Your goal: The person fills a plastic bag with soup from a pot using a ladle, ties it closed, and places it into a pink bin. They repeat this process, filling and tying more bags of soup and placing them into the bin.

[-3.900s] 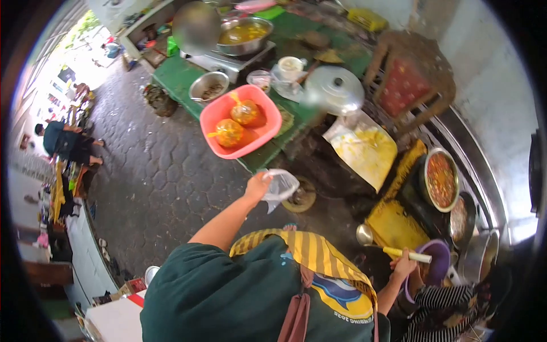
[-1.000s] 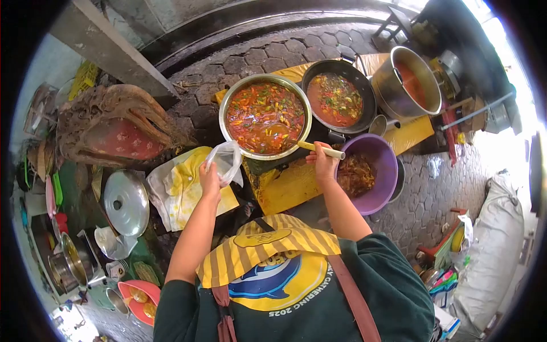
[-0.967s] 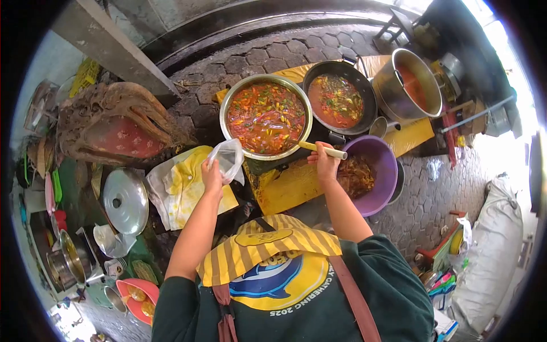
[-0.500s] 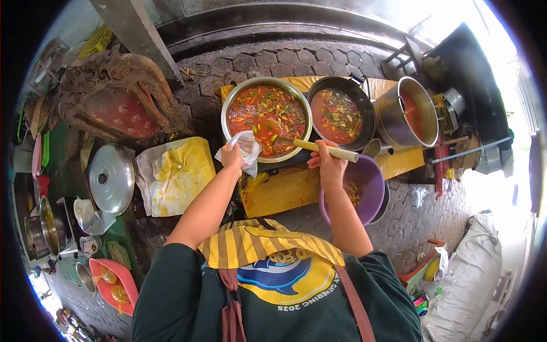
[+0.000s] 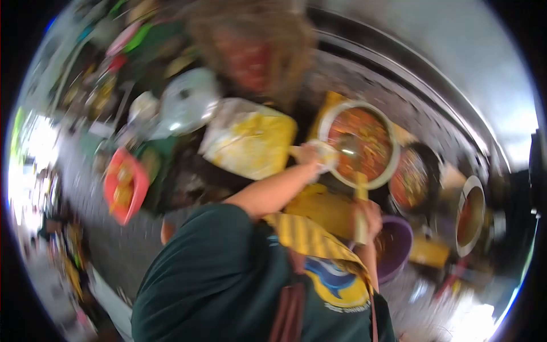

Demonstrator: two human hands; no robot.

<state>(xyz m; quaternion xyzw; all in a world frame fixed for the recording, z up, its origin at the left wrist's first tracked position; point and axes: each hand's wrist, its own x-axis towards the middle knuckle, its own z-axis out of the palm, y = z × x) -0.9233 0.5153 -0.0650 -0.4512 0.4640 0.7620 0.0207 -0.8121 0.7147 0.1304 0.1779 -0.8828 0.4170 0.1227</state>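
Note:
The view is smeared by motion. My left hand (image 5: 309, 154) is closed on a clear plastic bag (image 5: 326, 156) at the near left rim of a wide metal pot (image 5: 381, 181). Red, soupy stew with green and yellow pieces (image 5: 375, 142) fills the pot. My right hand (image 5: 370, 219) grips the pale handle of a ladle (image 5: 362, 191). The ladle's metal bowl lies over the stew, near the bag but apart from it. Whether the ladle holds stew is too blurred to tell.
A dark wok (image 5: 431, 165) of stew and a tall metal pot (image 5: 482, 199) stand to the right. Nearer is a purple basin (image 5: 405, 251). To the left are a yellow-stained cloth (image 5: 250, 137), a metal lid (image 5: 191, 102) and a red basin (image 5: 141, 181) holding filled bags.
My view has swung left, so the pots appear farther right and tilted. Both hands keep their hold on the bag and the ladle; the ladle's bowl remains over the stew.

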